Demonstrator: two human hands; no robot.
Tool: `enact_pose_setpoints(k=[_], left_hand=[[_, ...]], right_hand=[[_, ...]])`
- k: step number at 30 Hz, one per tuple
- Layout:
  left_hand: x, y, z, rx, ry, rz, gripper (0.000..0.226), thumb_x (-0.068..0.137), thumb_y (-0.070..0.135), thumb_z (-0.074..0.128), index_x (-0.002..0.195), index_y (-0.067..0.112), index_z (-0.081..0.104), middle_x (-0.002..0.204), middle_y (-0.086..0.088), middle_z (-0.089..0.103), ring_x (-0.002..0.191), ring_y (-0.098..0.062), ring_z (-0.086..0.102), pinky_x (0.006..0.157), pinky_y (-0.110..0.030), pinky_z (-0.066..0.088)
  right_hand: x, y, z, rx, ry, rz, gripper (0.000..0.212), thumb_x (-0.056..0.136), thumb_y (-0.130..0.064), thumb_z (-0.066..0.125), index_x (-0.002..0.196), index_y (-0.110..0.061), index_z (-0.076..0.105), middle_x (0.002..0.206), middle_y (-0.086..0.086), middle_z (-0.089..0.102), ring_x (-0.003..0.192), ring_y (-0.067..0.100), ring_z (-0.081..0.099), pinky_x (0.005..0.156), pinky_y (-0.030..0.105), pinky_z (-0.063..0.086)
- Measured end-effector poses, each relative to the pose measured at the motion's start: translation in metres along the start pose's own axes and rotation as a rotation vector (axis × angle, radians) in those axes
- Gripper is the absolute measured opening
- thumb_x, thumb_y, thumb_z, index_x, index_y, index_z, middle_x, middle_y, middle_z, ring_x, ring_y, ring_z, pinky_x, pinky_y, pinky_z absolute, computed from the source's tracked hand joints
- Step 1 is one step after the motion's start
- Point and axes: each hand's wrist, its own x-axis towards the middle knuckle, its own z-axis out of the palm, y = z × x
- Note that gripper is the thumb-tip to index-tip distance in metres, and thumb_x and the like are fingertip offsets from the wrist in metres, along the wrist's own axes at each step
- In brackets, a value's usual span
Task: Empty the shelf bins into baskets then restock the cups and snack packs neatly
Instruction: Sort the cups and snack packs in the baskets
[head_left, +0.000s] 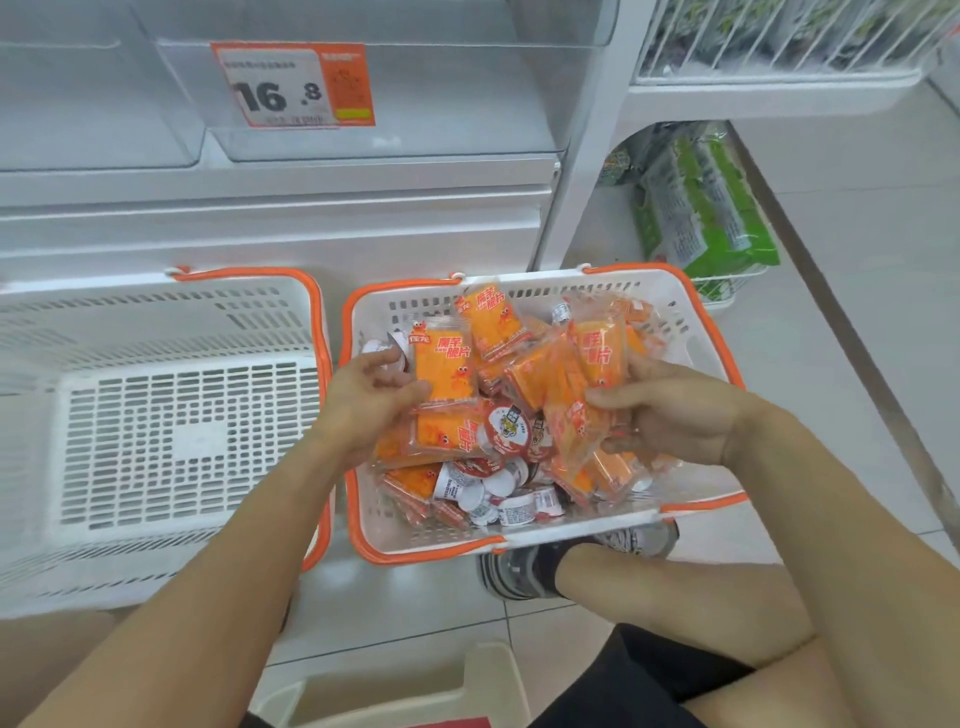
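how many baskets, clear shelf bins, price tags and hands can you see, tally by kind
Baskets: 2, the empty basket and the full basket of snack packs and cups
Clear shelf bins: 2, the left bin and the tagged bin
Price tags: 1, the orange price tag
Hands: 2, left hand and right hand, each holding snack packs
Total: 7
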Motion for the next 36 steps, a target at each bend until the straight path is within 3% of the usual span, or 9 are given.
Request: enact_pose_setpoints(k=[7, 11, 14, 18, 23, 26, 29, 32, 36], left_hand=[[-0.008, 0.002, -0.007, 0.121, -0.299, -0.185, 0.031, 0.083, 0.015, 0.078, 0.111, 0.003, 0.070, 0.102, -0.009, 0.076, 0.093, -0.020, 0.074, 0.086, -0.035, 0.059], [-0.021, 0.009, 0.003, 0.057, -0.259, -0.211, 0.021, 0.092, 0.009, 0.069, 0.112, 0.006, 0.064, 0.094, -0.011, 0.075, 0.073, -0.018, 0.074, 0.055, -0.028, 0.057], [-0.023, 0.018, 0.001, 0.094, -0.219, -0.112, 0.023, 0.092, 0.013, 0.069, 0.114, 0.008, 0.065, 0.102, -0.013, 0.074, 0.076, -0.019, 0.074, 0.056, -0.026, 0.055], [-0.030, 0.048, -0.021, 0.009, -0.101, 0.012, 0.023, 0.091, 0.015, 0.071, 0.113, 0.017, 0.066, 0.102, -0.014, 0.074, 0.076, -0.021, 0.075, 0.058, -0.025, 0.054], [-0.044, 0.086, -0.076, 0.032, -0.010, 0.150, 0.030, 0.084, 0.027, 0.079, 0.112, 0.024, 0.069, 0.097, -0.009, 0.077, 0.090, -0.027, 0.074, 0.089, -0.040, 0.054], [-0.050, 0.094, -0.112, 0.000, 0.148, 0.185, 0.017, 0.088, 0.019, 0.073, 0.105, 0.019, 0.071, 0.091, -0.011, 0.076, 0.076, -0.025, 0.074, 0.079, -0.037, 0.055], [-0.046, 0.074, -0.151, 0.038, 0.290, 0.076, 0.010, 0.092, 0.018, 0.067, 0.099, 0.012, 0.069, 0.090, -0.013, 0.074, 0.066, -0.023, 0.070, 0.066, -0.032, 0.053], [-0.042, 0.024, -0.183, 0.058, 0.196, -0.156, 0.023, 0.095, 0.019, 0.062, 0.111, 0.003, 0.065, 0.097, -0.020, 0.074, 0.074, -0.026, 0.070, 0.069, -0.034, 0.054], [-0.041, -0.038, -0.187, 0.085, 0.074, -0.368, 0.032, 0.097, 0.027, 0.063, 0.116, 0.001, 0.065, 0.093, -0.013, 0.076, 0.083, -0.027, 0.073, 0.078, -0.044, 0.059]], right_hand=[[0.020, 0.007, 0.025, 0.025, -0.028, -0.042, 0.061, 0.093, 0.004, 0.060, 0.130, -0.045, 0.052, 0.113, 0.002, 0.073, 0.094, 0.019, 0.070, 0.081, 0.038, 0.051], [0.026, 0.003, 0.041, -0.012, 0.054, -0.107, 0.048, 0.097, -0.003, 0.060, 0.122, -0.043, 0.052, 0.117, 0.001, 0.073, 0.106, 0.020, 0.069, 0.095, 0.041, 0.052], [0.031, -0.002, 0.054, 0.016, 0.104, -0.143, 0.039, 0.098, -0.008, 0.060, 0.133, -0.022, 0.050, 0.118, 0.006, 0.073, 0.109, 0.028, 0.069, 0.097, 0.048, 0.054], [0.033, -0.016, 0.081, 0.034, 0.087, -0.247, 0.038, 0.100, -0.009, 0.058, 0.134, -0.023, 0.049, 0.118, 0.008, 0.072, 0.106, 0.033, 0.070, 0.090, 0.057, 0.057], [0.039, -0.042, 0.132, 0.106, -0.015, -0.395, 0.041, 0.098, -0.011, 0.059, 0.137, -0.021, 0.050, 0.119, 0.014, 0.070, 0.102, 0.038, 0.069, 0.083, 0.047, 0.059], [0.046, -0.063, 0.169, 0.072, -0.046, -0.416, 0.034, 0.100, -0.017, 0.059, 0.133, -0.025, 0.054, 0.117, 0.011, 0.071, 0.097, 0.029, 0.071, 0.085, 0.050, 0.059], [0.071, -0.069, 0.206, -0.116, -0.020, -0.363, 0.030, 0.097, -0.038, 0.063, 0.124, -0.027, 0.057, 0.109, 0.008, 0.073, 0.093, 0.025, 0.072, 0.086, 0.052, 0.059], [0.097, -0.057, 0.239, -0.428, 0.055, -0.245, 0.060, 0.080, -0.069, 0.063, 0.115, -0.021, 0.051, 0.091, 0.000, 0.074, 0.083, 0.021, 0.073, 0.083, 0.046, 0.059], [0.108, -0.029, 0.258, -0.609, 0.017, -0.188, 0.052, 0.100, -0.053, 0.048, 0.067, -0.014, 0.052, 0.056, 0.002, 0.061, 0.070, 0.025, 0.075, 0.067, 0.038, 0.055]])
